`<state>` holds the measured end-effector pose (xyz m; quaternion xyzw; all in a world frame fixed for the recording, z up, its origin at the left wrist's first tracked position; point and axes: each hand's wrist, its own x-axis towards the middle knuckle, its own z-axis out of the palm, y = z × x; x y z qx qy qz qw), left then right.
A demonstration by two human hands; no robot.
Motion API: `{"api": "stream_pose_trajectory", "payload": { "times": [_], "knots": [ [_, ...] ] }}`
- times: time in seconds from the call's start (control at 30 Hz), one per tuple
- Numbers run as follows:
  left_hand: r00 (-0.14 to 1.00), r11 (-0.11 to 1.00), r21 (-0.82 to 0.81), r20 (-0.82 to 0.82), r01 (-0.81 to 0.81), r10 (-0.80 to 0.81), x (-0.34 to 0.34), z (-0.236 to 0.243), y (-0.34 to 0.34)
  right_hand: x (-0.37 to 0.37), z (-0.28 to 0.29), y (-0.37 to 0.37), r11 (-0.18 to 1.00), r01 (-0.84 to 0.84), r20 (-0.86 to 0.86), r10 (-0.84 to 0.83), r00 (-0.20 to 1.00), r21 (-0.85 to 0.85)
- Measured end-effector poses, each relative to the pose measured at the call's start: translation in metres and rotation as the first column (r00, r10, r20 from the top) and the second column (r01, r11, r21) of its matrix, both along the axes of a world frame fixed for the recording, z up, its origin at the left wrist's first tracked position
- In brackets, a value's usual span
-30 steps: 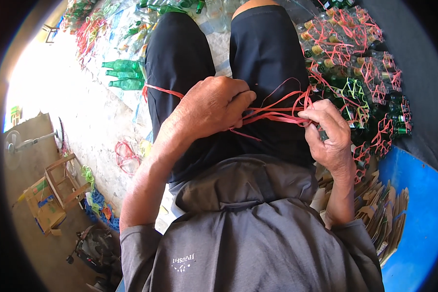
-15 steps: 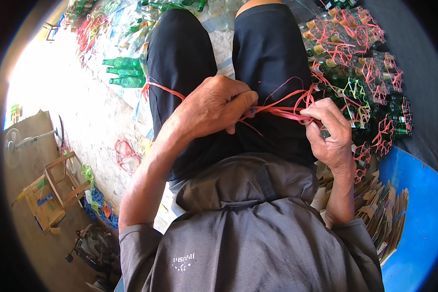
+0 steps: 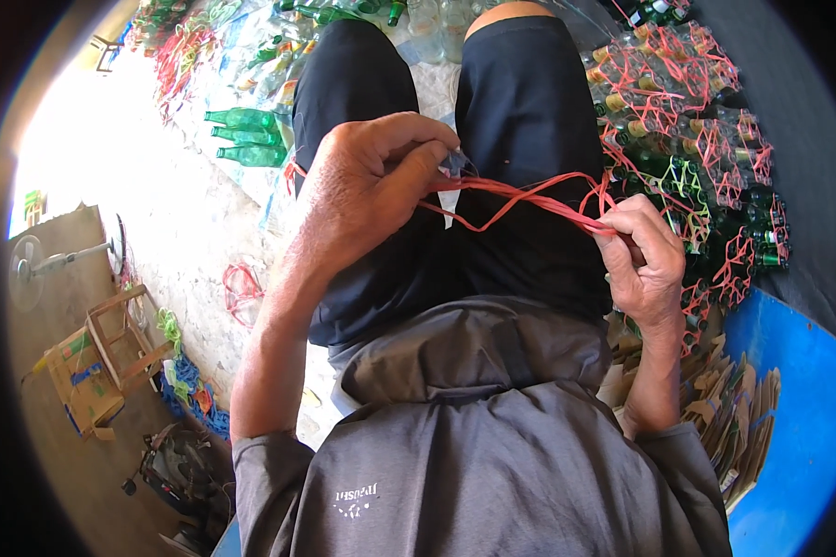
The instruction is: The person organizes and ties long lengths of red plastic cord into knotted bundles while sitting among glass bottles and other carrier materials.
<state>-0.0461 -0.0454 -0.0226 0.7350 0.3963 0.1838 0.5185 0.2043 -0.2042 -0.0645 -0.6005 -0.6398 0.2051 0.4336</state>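
Note:
A bundle of red plastic twine stretches between my two hands above my thighs. My left hand is closed on its left end, thumb pressed against the bent fingers. My right hand pinches the other end between thumb and fingers, just past my right knee side. One strand sags in a loop under the bundle, and another arches above it near my right hand. More red twine shows at the outer side of my left thigh, partly hidden behind my left hand and wrist.
Bottles netted in red twine are stacked at the right, above a blue panel and flattened cardboard. Green bottles lie on the floor at the left. A fan, wooden frame and cardboard box stand farther left.
My left hand has moved left and slightly up, and my right hand slightly right and down. The twine between them is now longer and drawn into a narrower bundle.

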Motion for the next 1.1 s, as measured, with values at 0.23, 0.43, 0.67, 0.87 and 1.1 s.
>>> {"api": "stream_pose_trajectory", "payload": {
  "times": [0.23, 0.43, 0.67, 0.87, 1.1],
  "knots": [
    [0.964, 0.98, 0.022, 0.189, -0.197, 0.189, -0.011, 0.009, 0.006, 0.0, -0.001, -0.002, 0.999, 0.028, 0.018, -0.028, 0.999, -0.039],
    [0.926, 0.954, 0.021, 0.248, -0.301, 0.286, -0.033, 0.016, 0.016, 0.001, -0.005, -0.002, 0.998, 0.029, -0.025, -0.03, 0.999, -0.058],
    [0.837, 0.9, 0.013, 0.375, -0.436, 0.399, -0.065, 0.02, 0.03, 0.0, -0.005, 0.0, 0.996, 0.041, -0.037, -0.044, 0.998, -0.084],
    [0.708, 0.791, -0.014, 0.435, -0.612, 0.556, -0.13, 0.016, 0.046, -0.001, -0.006, 0.004, 0.995, 0.02, -0.047, -0.024, 0.999, -0.095],
    [0.399, 0.435, -0.037, 0.339, -0.899, 0.852, -0.26, -0.014, 0.038, -0.002, -0.007, 0.011, 0.995, -0.022, -0.021, 0.021, 1.0, -0.094]
  ]
}}
